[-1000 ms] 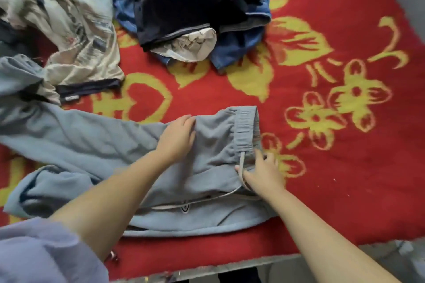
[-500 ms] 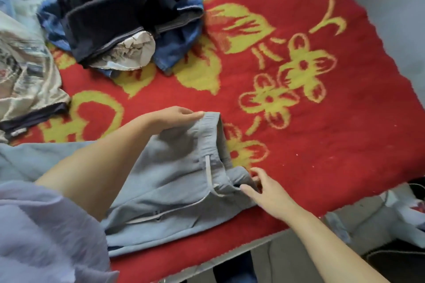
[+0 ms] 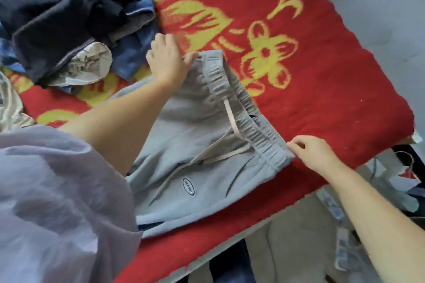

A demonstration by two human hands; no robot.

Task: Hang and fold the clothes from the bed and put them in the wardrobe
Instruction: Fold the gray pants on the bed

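**Grey sweatpants held at both ends of the waistband**

The grey sweatpants (image 3: 184, 145) lie flat on the bed's red blanket (image 3: 322, 80), their elastic waistband (image 3: 243, 108) running between the two hands; the left hand (image 3: 166, 60) holds the far end of the band, its grip closed on the cloth with the thumb on top; the right hand (image 3: 310, 151) pinches the near end, its grip narrow, fingertips tight on the edge of the fabric; between the two grips a pale drawstring (image 3: 230, 122) trails down across the front, and below it sits a small oval logo patch (image 3: 189, 187); beyond the left grip, a heap of dark clothes (image 3: 69, 30) rests on the blanket, with blue denim (image 3: 133, 53) under it; a lilac sleeve (image 3: 57, 202) covers the left upper arm.
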